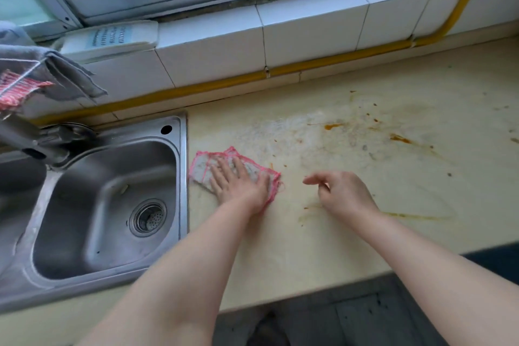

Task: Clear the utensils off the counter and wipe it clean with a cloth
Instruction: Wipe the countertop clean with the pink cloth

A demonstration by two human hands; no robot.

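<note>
Step in hand: wiping. No utensils show in frame, so the clearing part looks done.

Left hand (238,181): flat, palm down, fingers spread, pressing the cloth (200,170) onto the counter (309,247).

Cloth: whitish, pink-edged, bunched and partly folded. It lies at the counter's left end, just beside the sink (92,233) rim.

Right hand (346,195): above the counter, right of the cloth and apart from it. Fingers loosely curled, thumb and forefinger close together. Nothing seen between them, so it looks idle.

Counter: orange-brown stains (398,138) and specks spread right of the hands. One streak runs along near the front edge, by the right wrist. There is also a pale, scuffed patch behind the cloth.

Judgement: wiping has barely covered the dirt, since most marks lie well to the right of the cloth.

Next move calls for sliding the cloth right under firm, flat pressure and working over the dried streaks. The cloth likely needs refolding or rinsing at the sink once it loads up. The right hand should stay off the wet path.

Writing: none readable. A white item (109,36) on the sill has a blue dotted panel, with no legible label. No brand seen on the sink or cloth.
</note>
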